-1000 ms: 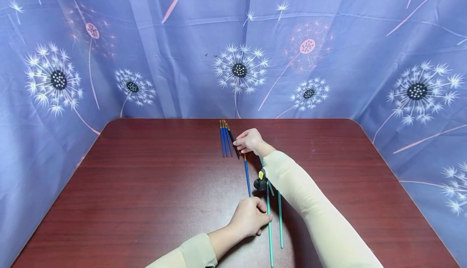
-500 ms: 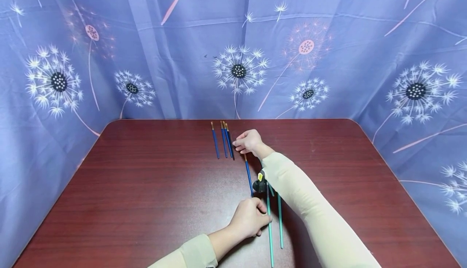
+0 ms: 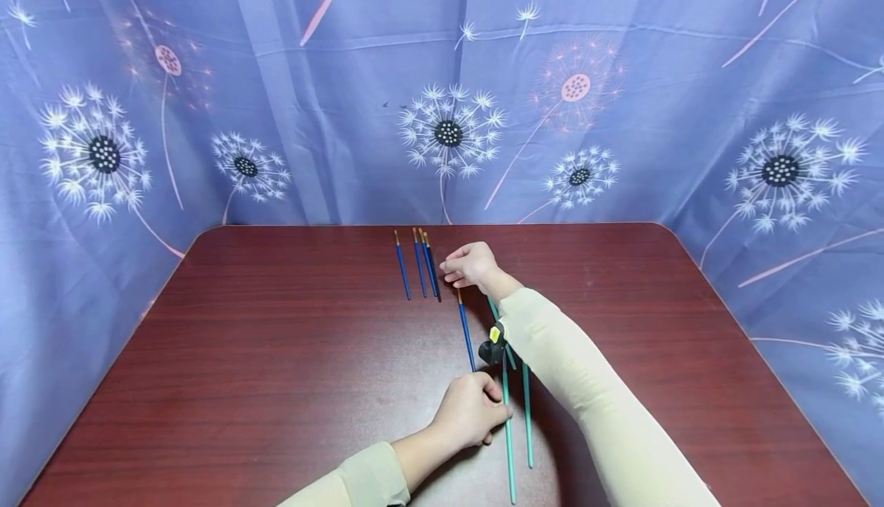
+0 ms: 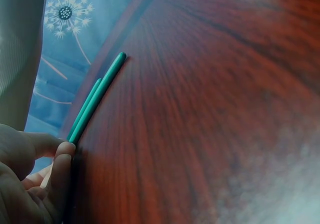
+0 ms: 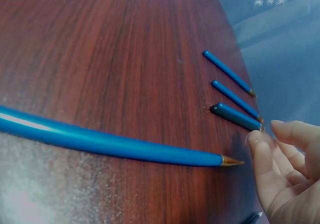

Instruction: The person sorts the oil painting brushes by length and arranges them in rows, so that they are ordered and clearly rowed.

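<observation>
In the head view, my left hand pinches a green-handled paintbrush between thumb and fingertips. A blue paintbrush lies beside it, its near end hidden by that hand. My right hand is held at the back of the table, fingers loosely bent, with nothing between them. To its left lie several blue paintbrushes, bristles toward the back. A dark paintbrush touches the rightmost blue one. In the right wrist view, the fingertips are close to the dark brush and the thumb stands apart from the index finger.
Another green-handled brush lies right of the pinched one. A further green handle shows partly under my right sleeve, beside the black wrist camera. A blue dandelion-print curtain hangs behind the brown table.
The leftmost blue brush has moved left, away from the others. The dark brush has slipped from my right fingers and shifted left against a blue one. My left hand stays in place.
</observation>
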`<action>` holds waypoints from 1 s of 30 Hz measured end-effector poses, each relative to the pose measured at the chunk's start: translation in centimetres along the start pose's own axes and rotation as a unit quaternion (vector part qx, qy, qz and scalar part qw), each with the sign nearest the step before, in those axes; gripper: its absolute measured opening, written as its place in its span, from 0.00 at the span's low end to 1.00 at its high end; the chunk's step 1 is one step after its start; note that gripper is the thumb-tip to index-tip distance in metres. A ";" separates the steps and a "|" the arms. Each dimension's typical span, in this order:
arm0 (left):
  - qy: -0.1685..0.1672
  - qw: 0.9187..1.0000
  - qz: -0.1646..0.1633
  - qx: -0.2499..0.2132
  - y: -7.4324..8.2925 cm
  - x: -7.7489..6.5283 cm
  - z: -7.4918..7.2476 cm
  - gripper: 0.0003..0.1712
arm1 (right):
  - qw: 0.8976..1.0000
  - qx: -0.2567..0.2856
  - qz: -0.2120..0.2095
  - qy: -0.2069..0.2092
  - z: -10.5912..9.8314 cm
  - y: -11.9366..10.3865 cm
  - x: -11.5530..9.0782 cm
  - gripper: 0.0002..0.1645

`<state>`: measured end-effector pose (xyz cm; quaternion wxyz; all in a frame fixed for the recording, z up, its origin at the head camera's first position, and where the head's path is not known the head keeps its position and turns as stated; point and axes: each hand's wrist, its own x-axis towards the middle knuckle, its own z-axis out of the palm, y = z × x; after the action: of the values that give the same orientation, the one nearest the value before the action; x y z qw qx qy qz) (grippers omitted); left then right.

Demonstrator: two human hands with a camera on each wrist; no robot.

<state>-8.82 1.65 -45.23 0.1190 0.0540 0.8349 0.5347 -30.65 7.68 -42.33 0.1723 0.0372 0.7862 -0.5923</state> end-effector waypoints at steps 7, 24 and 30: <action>-0.005 1.000 0.001 -0.005 0.4 -0.2 -0.3 0.11 | 1.000 0.014 0.003 0.001 -0.2 -0.3 -0.4 0.09; -0.002 1.000 0.000 0.002 0.2 -0.1 0.0 0.11 | 1.000 0.024 0.000 -0.005 -1.1 0.2 -1.6 0.10; -0.006 1.000 0.004 -0.001 0.1 0.0 0.0 0.11 | 1.000 0.018 0.005 -0.006 -1.4 0.5 -2.3 0.11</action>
<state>-8.80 1.74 -45.11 0.1223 0.0603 0.8334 0.5356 -28.65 9.48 -41.70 0.1787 0.0406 0.7743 -0.6058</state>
